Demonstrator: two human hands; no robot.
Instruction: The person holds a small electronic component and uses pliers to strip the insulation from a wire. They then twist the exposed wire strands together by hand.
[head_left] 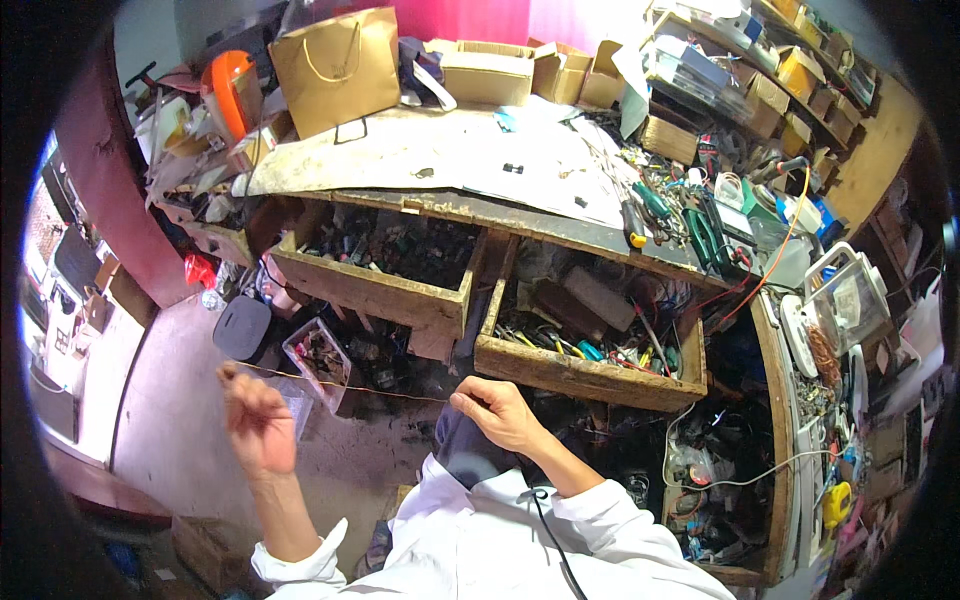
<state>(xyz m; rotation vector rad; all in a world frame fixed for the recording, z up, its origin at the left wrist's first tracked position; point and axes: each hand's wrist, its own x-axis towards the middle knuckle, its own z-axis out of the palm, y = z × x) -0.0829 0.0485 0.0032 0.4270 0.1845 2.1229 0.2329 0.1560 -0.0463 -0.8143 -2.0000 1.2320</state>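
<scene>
A thin yellowish wire (396, 393) stretches in a slight sag between my two hands in the head view. My left hand (259, 425), at the lower left, is raised with its fingertips pinched on the wire's left end. My right hand (500, 417), below the right drawer, grips the other end between thumb and curled fingers. Behind the wire are a plastic bin (312, 352) of small brown items and a dark rounded case (238, 325) on the floor. My white-sleeved forearms come in from below.
Two open wooden drawers (365, 290) (590, 375) full of parts and tools jut from a cluttered workbench (430, 150) carrying cardboard boxes (487, 75) and a paper bag (335, 70). An open cluttered compartment (720, 480) and shelves (760, 70) are at right. A pink pillar (130, 190) stands left.
</scene>
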